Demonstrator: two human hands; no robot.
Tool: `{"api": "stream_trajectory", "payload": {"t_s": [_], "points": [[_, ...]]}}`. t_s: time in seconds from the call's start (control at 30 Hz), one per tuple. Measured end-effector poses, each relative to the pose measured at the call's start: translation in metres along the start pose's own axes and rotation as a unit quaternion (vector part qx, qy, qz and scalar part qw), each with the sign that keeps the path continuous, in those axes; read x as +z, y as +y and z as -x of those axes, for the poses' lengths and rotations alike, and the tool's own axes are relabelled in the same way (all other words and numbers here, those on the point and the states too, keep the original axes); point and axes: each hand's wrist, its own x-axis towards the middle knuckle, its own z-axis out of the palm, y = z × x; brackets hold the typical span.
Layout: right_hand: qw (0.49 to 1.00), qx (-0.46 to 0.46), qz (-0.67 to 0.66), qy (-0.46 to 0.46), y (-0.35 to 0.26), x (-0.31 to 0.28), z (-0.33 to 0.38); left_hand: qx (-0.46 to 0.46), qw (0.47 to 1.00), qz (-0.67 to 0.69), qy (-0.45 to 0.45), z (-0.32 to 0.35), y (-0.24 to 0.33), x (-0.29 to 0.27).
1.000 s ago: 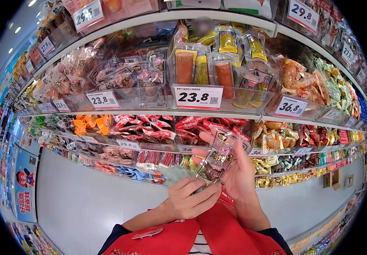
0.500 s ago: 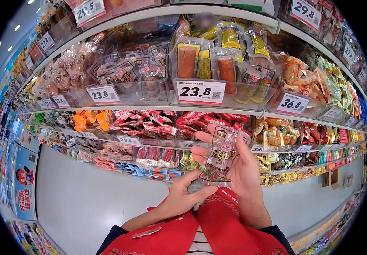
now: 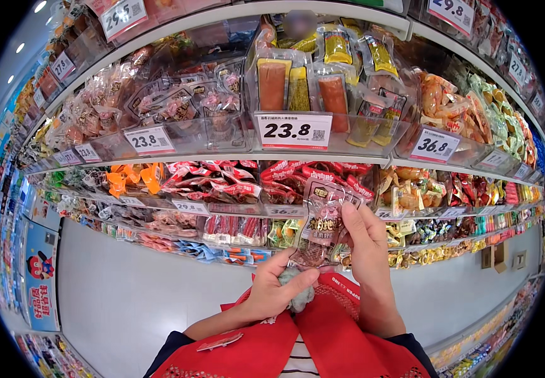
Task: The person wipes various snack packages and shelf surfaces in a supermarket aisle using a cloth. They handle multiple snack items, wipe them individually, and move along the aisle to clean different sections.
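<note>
My right hand grips a clear snack packet with brown contents, held upright in front of the shelves. My left hand pinches the packet's lower edge with thumb and fingers, and a small grey fluffy thing sits under its palm. Both hands are just above my red vest. Behind the packet runs a shelf row of red-wrapped snack packs.
Shelves of packaged snacks fill the view, with white price tags along the shelf edges. Clear bins of orange and yellow packs stand on the upper shelf. A pale floor aisle stretches to the left, with more shelving at the far left.
The packet has been lifted higher and turned upright in my right hand. My left hand has shifted to the packet's bottom edge.
</note>
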Motion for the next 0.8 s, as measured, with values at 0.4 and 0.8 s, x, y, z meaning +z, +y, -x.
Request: {"api": "stream_trajectory", "payload": {"t_s": [0.4,0.8], "points": [[0.999,0.003,0.041,-0.012,-0.0040,-0.0052,-0.0049,0.018,1.000,0.000,-0.002,0.0002,-0.0025,0.0017],[0.999,0.007,0.041,-0.014,-0.0010,-0.0072,-0.0070,0.030,0.999,-0.033,0.010,0.0006,-0.0021,0.0033]]}}
